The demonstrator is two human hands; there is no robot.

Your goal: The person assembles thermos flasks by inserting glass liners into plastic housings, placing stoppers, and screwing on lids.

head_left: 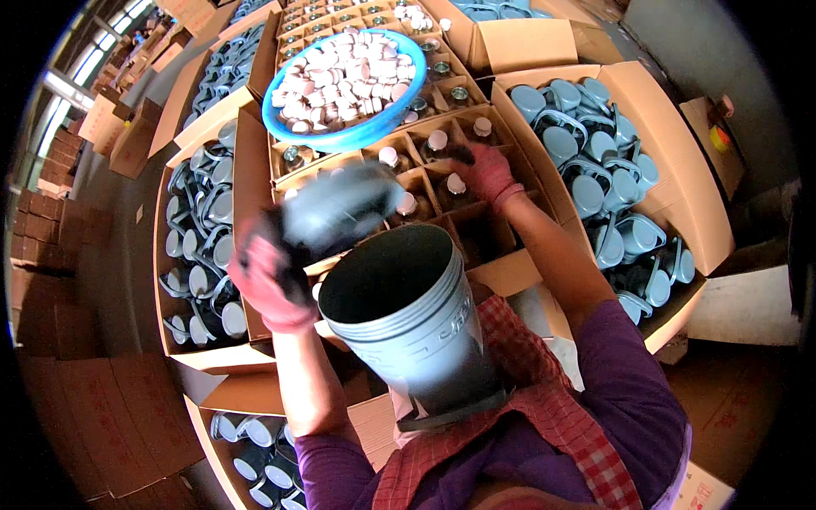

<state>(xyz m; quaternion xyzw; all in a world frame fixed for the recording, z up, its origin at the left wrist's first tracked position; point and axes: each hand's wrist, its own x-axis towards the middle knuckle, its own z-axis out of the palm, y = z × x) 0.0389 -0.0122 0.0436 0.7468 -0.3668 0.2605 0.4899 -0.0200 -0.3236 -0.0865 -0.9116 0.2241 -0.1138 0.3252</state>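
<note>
Raised on the left, my left hand, in a pink glove with a dark palm, is closed on a grey-blue rounded piece, which motion blurs too much to name exactly. In a pink glove with dark fingertips, my right hand reaches over a divided carton. Its fingers are stretched among bottles with whitish caps, close to one capped bottle; I see nothing held there. Between my arms a grey bucket stands tilted, with a dark inside. The lower parts of the bottles are hidden by the dividers.
Beyond my hands, a blue basin heaped with whitish caps rests on cartons of bottles. Open boxes of grey handled pieces stand left, right and lower left. Stacked brown cartons line the far left.
</note>
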